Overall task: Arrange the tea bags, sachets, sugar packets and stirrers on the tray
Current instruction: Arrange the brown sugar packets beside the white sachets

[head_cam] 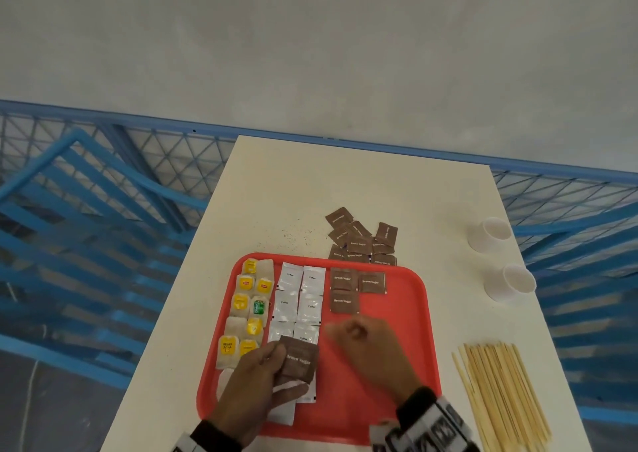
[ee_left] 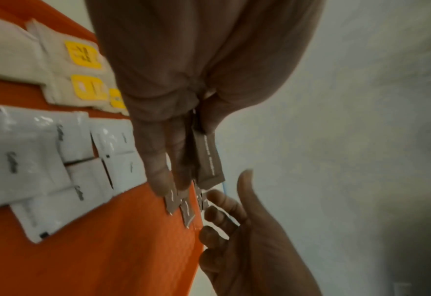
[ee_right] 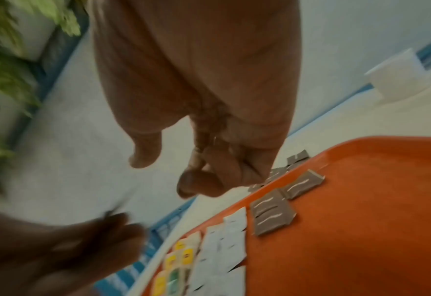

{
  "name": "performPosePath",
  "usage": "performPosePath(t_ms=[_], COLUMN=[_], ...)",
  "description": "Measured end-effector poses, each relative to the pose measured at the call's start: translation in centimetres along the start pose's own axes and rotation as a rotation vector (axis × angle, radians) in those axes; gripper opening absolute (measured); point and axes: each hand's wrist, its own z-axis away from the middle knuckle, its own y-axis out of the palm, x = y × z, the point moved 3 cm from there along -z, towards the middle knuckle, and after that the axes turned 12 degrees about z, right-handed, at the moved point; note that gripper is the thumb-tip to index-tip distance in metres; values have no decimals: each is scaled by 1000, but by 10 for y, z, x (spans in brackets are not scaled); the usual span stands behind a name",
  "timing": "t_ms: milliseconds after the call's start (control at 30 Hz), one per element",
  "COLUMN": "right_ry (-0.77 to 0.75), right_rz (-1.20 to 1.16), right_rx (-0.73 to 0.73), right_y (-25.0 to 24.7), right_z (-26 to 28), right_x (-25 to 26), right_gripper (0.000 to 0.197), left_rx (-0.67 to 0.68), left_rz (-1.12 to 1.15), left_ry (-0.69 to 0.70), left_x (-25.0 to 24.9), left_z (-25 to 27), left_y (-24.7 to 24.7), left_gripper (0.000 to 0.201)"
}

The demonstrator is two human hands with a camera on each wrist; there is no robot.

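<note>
Roughly halfway: paper tea bags (head_cam: 247, 306), white sachets (head_cam: 298, 299) and three brown sugar packets (head_cam: 345, 289) line the red plastic tray (head_cam: 411, 317) — left hand (head_cam: 255, 386) pinches a further stack (head_cam: 299, 360) above it, right hand (head_cam: 369, 355) loosely curled, seemingly empty — wooden stirrers (head_cam: 500, 393) lie outside.

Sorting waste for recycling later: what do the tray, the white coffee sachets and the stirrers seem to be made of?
The tray looks like moulded plastic, red, matt, with a rounded raised rim. The coffee sachets: likely glossy plastic or foil laminate, given glare and creases. The stirrers: pale bare wood or perhaps bamboo.
</note>
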Motion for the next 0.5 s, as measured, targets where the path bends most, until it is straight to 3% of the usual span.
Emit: performPosePath(t_ms=[67,133,333,500], right_ry=[-24,-40,-3,-115], right_rz=[-92,-173,-403,-104], right_rx=[76,10,61,191], right_y=[5,0,-27,-29], right_z=[22,30,41,45], right_x=[7,3,-13,-18], right_gripper=[27,15,25,28], left_rx=[35,46,114,69], left_rz=[-40,-91,-120,-73], left_ry=[31,59,-20,-22], left_x=[-1,-1,3,9], left_z=[4,5,4,2], left_y=[16,28,48,58], left_gripper=[26,23,20,21])
